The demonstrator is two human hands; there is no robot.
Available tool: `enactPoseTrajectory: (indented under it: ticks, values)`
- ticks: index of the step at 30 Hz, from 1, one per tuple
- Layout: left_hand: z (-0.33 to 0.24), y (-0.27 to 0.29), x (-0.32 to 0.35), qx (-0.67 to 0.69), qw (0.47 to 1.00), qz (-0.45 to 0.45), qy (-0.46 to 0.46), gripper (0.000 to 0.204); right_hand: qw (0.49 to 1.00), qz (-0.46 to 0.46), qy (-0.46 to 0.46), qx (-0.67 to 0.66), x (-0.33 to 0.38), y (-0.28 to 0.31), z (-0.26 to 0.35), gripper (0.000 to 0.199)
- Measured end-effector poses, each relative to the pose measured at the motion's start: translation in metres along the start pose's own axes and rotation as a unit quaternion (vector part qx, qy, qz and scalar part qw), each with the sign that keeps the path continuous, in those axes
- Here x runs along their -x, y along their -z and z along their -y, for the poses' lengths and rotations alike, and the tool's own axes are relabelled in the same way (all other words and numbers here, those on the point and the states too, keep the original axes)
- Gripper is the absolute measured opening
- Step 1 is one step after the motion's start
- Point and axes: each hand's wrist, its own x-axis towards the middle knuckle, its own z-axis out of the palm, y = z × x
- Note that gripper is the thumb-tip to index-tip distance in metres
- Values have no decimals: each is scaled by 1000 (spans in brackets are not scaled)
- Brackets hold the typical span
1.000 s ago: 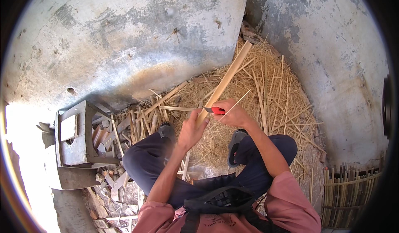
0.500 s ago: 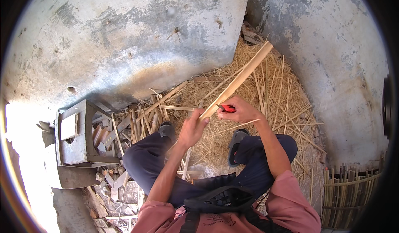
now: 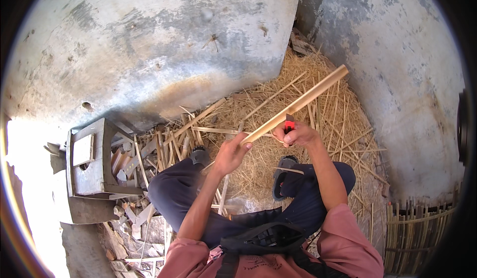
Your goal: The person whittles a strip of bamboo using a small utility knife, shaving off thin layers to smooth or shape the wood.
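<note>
Behind right hand, half-hidden red-handled knife

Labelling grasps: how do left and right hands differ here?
The left hand grips the near end of the bamboo strip, fingers wrapped round it. The right hand sits farther along and higher, closed on a red-handled knife set against the strip. Both are bare, and both are raised over the straw pile.

Rough grey concrete walls up top and right, straw-covered floor mid-frame, small wooden stool left, harsh sunlight at left edge.
</note>
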Motion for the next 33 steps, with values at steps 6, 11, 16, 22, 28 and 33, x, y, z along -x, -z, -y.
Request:
enactPoseTrajectory:
  ticks: [6,11,16,22,28,33]
  values:
    - [1,-3,-4,-35,999,4,-21,23,998,-1,25,-53,0,0,1,31]
    - [4,2,-3,-107,992,-67,31,25,906,-146,-72,392,-17,-28,27,41]
    - [9,-2,-3,-88,985,-119,84,25,811,-276,4,517,-28,-38,18,38]
    - [12,-9,-6,-120,983,-122,66,19,842,-370,-14,393,-35,-34,6,51]
    - [16,-19,-4,-101,989,-93,53,18,769,-372,-9,520,-41,-39,-14,39]
    - [19,-18,-2,-110,989,-60,72,22,717,-345,-2,606,-42,-37,-25,26]
